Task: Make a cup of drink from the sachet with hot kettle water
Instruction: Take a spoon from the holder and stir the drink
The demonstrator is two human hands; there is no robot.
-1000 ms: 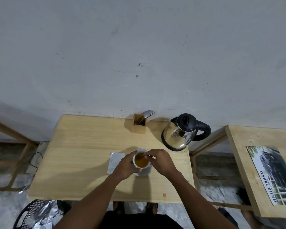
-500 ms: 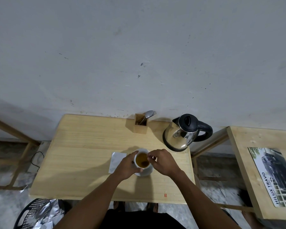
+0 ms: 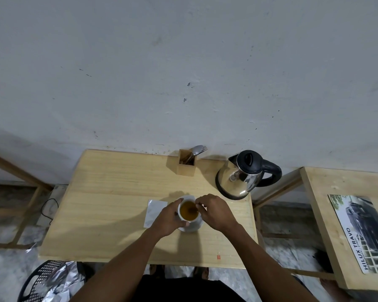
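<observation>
A white cup [image 3: 188, 212] of brown drink stands on a white saucer [image 3: 193, 228] near the middle of the wooden table [image 3: 109, 203]. My left hand [image 3: 168, 219] wraps the cup's left side. Over its right rim, my right hand [image 3: 216, 212] is pinched on a thin dark stirrer that dips into the drink; most of it is hidden by my fingers. A silver sachet [image 3: 154, 212] lies flat just left of the cup. At the table's back right corner stands the steel kettle [image 3: 240, 177] with its black lid and handle.
A wooden holder [image 3: 186, 165] with a spoon and fork stands at the table's back edge by the wall. A second wooden table [image 3: 321, 203] with a car poster [image 3: 362, 232] is to the right. A black basket [image 3: 42, 277] with foil sits on the floor, lower left.
Both hands stay at the cup. My right fingertips have shifted slightly over the rim, and the drink's surface looks disturbed.
</observation>
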